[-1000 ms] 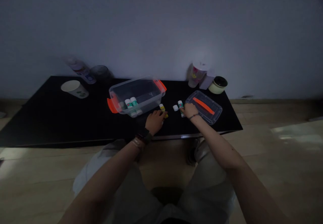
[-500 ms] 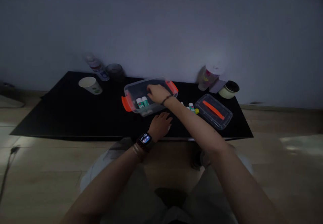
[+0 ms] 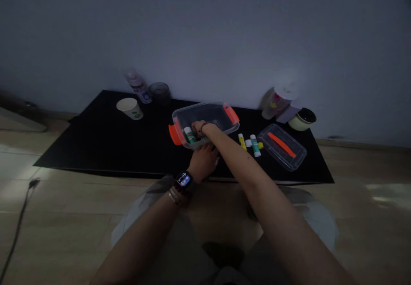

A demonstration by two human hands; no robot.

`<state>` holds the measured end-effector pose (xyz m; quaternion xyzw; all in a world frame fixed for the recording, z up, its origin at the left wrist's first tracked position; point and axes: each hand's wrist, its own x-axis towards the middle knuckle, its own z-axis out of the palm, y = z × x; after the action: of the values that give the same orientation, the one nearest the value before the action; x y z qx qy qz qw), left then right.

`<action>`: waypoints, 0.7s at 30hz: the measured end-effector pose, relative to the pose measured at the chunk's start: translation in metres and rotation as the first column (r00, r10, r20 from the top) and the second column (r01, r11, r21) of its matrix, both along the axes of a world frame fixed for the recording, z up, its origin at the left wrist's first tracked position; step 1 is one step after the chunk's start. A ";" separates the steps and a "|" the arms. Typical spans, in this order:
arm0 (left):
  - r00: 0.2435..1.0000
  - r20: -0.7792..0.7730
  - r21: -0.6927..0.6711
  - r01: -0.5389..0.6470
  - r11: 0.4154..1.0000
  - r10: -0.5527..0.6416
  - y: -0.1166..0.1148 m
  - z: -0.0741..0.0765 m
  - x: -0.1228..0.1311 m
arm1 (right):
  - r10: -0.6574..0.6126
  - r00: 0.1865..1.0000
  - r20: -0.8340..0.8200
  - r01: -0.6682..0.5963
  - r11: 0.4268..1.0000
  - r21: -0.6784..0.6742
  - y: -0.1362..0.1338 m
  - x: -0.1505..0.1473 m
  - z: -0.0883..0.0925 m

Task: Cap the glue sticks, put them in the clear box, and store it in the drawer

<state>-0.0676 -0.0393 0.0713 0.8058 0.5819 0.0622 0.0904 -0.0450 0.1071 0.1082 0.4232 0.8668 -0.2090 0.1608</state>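
My right hand reaches into a clear plastic box with orange clip handles, beside a green-labelled glue stick. Its fingers are partly hidden, and any hold is unclear. My left hand, with a smartwatch on the wrist, rests on the table just in front of the box. A small white bit shows at its fingertips. To the right, a yellow-labelled glue stick and a green-labelled glue stick lie near a white cap and a yellow cap.
The clear box lid with its orange strip lies at the right of the black table. Along the wall stand a paper cup, spray bottle, glass, tumbler and bowl.
My right hand has moved left from beside the lid into the box. My left hand has drawn back toward the table's front edge. The whole view has swung, so the table sits further right.
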 end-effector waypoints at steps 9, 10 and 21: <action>1.000 0.012 0.031 -0.003 1.000 0.003 -0.005 -0.004 0.003 | -0.002 0.772 -0.636 0.298 0.885 0.359 -0.037 0.146 0.061; 1.000 0.014 0.033 0.000 0.999 0.000 -0.005 -0.005 0.004 | -0.085 0.732 -0.676 0.367 0.885 0.286 -0.045 0.167 0.057; 0.541 0.806 -0.411 0.224 0.884 0.238 -0.008 -0.004 0.029 | -0.539 0.562 -0.627 0.431 0.838 -0.335 -0.118 0.214 -0.017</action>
<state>-0.0382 -0.0474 0.0674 0.6262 0.4663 0.2983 0.5490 0.1686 -0.0114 0.0915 0.5207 0.6928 -0.4508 -0.2137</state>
